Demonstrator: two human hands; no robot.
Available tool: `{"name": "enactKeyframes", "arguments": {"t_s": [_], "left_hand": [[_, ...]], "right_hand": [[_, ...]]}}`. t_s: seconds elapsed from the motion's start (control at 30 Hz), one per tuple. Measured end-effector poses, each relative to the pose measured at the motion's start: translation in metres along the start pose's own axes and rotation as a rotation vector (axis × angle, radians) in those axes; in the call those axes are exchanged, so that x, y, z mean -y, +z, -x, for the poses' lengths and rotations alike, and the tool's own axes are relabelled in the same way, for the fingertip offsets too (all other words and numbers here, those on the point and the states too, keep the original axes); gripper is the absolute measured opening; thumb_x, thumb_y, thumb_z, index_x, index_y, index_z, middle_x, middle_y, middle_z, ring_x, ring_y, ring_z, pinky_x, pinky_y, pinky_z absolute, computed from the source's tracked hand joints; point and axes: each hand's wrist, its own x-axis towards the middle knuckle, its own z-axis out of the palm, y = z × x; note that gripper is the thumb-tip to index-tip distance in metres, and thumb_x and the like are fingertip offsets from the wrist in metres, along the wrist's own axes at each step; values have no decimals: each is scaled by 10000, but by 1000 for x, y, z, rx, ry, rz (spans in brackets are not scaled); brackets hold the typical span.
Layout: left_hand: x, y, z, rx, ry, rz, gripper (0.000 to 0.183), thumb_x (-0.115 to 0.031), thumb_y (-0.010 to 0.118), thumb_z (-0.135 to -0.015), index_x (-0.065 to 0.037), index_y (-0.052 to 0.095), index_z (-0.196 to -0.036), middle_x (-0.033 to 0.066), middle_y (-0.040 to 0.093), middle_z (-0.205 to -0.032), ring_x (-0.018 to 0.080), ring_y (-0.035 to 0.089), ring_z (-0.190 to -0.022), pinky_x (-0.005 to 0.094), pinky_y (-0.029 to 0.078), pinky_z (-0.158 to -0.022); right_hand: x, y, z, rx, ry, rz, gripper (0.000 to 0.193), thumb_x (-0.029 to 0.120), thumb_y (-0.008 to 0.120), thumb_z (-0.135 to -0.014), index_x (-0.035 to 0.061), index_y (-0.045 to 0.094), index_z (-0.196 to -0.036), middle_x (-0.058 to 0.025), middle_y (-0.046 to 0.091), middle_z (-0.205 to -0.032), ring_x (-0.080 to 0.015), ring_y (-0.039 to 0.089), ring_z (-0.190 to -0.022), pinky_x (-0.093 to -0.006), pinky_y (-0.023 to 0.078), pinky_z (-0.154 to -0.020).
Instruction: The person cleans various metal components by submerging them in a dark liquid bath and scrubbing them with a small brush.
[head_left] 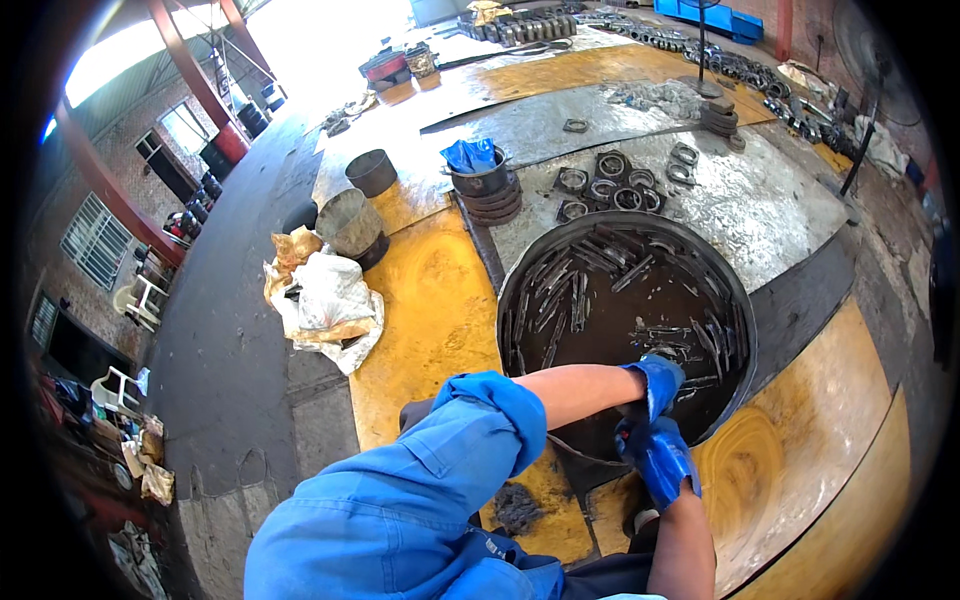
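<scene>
Blue-gloved, the left hand (658,386) reaches over the round tub (703,246), and the right hand (662,462) is just beside it, at the near rim. Whether they are holding something, I cannot tell, because the fingers are partly hidden. Dark strips (579,302) lie in the tub, in what looks like brown liquid. If this is slippery, a strip could slide from a loose grip and splash; a sharp edge could tear the gloves.

Gloves (668,470) blue, strips (579,300) blk, liq (622,320) dk brn, sheet (800,430) yel w/ brn rings.
</scene>
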Motion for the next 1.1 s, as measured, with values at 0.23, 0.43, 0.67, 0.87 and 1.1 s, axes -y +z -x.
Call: {"name": "enactKeyframes", "arguments": {"t_s": [0.23,0.43,0.67,0.87,1.1], "left_hand": [[7,18,1,-169,419,-281,342,-222,727,-864,-116,757,-1189,147,772,-1053,331,751,-955,432,593,-807],[6,30,-5,0,211,-75,362,-220,770,-778,-35,788,-1089,187,767,-1042,378,740,-933,462,590,-803],[17,21,-14,-47,210,74,331,-254,761,-752,-55,800,-1015,225,757,-991,374,744,-886,475,578,-764],[24,10,31,-1,233,142,327,-188,727,-801,-23,763,-1082,217,754,-981,324,721,-838,457,565,-746],[19,-34,106,157,172,105,365,-159,649,-886,-84,708,-1239,151,751,-1119,259,706,-971,386,533,-866]], "right_hand": [[0,-7,-2,115,-18,91,179,207,691,-900,62,733,-996,-249,719,-961,-417,699,-902,-454,561,-733],[-6,-9,-7,175,1,151,190,218,699,-893,79,737,-1017,-237,724,-973,-411,703,-914,-455,565,-755],[-9,-17,-11,241,15,210,208,231,709,-885,99,742,-1042,-223,731,-987,-404,707,-929,-456,570,-779],[-14,-18,-10,302,33,238,227,242,717,-877,116,747,-1063,-211,737,-998,-398,711,-941,-457,574,-801],[-14,-18,-17,374,76,233,263,261,726,-868,138,750,-1100,-193,741,-1042,-396,708,-981,-458,572,-849]]}}
